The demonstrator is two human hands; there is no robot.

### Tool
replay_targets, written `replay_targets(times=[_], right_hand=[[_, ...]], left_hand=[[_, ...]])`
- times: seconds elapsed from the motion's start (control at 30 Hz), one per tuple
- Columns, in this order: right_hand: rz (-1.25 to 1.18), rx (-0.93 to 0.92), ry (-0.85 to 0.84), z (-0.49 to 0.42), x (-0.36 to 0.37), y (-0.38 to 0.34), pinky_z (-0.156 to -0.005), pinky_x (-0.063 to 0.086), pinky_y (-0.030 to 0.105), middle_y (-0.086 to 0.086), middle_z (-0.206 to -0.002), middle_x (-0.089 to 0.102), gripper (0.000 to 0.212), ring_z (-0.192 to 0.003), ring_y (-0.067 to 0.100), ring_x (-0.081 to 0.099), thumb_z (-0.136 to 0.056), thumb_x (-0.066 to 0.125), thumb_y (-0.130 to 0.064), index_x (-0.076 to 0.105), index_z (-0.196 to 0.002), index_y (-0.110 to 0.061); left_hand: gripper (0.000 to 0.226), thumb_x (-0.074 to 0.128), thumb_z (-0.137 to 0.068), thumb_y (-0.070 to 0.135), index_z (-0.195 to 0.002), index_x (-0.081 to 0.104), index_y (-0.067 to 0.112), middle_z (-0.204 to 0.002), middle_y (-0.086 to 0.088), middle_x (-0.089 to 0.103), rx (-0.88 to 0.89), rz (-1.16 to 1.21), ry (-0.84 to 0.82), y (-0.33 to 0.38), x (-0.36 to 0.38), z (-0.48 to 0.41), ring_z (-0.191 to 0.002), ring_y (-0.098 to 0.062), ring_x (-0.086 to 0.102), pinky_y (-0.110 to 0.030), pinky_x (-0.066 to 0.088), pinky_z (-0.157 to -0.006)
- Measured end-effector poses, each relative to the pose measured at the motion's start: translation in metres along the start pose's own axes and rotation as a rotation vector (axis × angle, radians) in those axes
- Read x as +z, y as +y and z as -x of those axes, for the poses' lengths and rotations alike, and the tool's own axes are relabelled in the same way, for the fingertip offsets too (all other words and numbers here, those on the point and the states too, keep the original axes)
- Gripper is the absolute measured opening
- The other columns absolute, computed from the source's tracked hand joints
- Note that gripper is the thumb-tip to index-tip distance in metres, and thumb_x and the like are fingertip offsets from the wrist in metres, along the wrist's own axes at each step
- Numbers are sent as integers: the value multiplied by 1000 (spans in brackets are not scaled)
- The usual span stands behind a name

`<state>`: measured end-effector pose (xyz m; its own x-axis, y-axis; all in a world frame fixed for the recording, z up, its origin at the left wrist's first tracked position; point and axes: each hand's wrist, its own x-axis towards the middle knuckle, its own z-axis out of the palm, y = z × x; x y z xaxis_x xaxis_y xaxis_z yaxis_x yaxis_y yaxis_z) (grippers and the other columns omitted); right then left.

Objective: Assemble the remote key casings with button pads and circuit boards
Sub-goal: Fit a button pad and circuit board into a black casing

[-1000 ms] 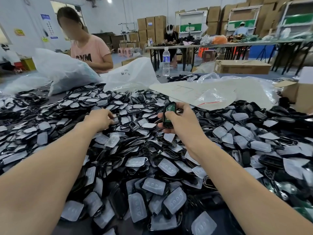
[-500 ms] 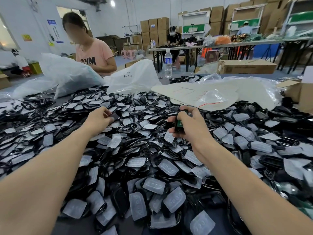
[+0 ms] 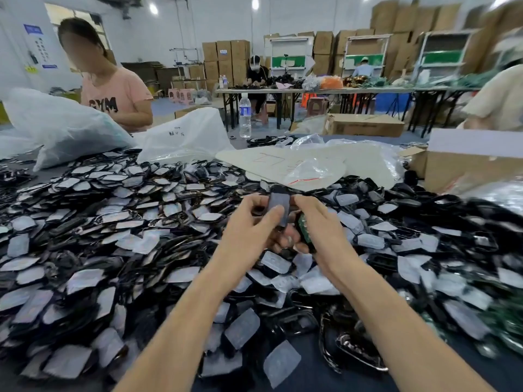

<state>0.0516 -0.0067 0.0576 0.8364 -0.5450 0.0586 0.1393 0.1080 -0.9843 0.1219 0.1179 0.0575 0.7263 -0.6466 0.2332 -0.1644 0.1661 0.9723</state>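
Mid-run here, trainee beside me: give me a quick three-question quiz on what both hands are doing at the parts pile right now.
1. True or false: the left hand is empty.
2. The green circuit board sits in: A the right hand; B a white plastic bag; C a cardboard box.
3. Fill in: the clear plastic water bottle beyond the pile stands ___ (upright or tipped).
Key: 1 false, it pinches a dark grey oblong key casing; 2 A; 3 upright.
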Motion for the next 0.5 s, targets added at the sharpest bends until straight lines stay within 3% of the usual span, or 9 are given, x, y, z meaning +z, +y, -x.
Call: replay_targets(times=[0.07,0.2,0.37,0.5], right_hand=[[74,-75,-9,16,-31,-2,-40,34,20,-1,-61,60,23,-49,13,49,-98,56,-48,71,-95,-31],[132,-144,63,43,-84,-6,-39,34,20,-1,-55,58,15,-47,11,46,-100,57,-43,71,-96,-48],[124,-165,169,53,-124,1,-38,33,22,6,-55,57,14,-44,14,46,-102,58,-32,72,-100,-29],[124,-143,194,50,-137,8,-37,33,21,-3,-54,58,14,-43,10,51,-102,58,-27,68,-93,-26]], left_hand=[[20,58,-102,30,-115,50,17,-74,-8,73,30,-17,-23,-7,34,6,-57,-20,63,-29,50,-52],[10,57,-102,27,-110,52,22,-64,-7,68,45,-49,-86,-17,91,9,-52,-19,59,-31,48,-51],[6,53,-104,26,-109,55,29,-63,-1,61,70,-87,-119,-29,137,12,-53,-12,54,-23,45,-53],[15,49,-105,30,-113,59,37,-62,7,57,97,-125,-94,-39,145,11,-55,-8,50,-22,43,-54]])
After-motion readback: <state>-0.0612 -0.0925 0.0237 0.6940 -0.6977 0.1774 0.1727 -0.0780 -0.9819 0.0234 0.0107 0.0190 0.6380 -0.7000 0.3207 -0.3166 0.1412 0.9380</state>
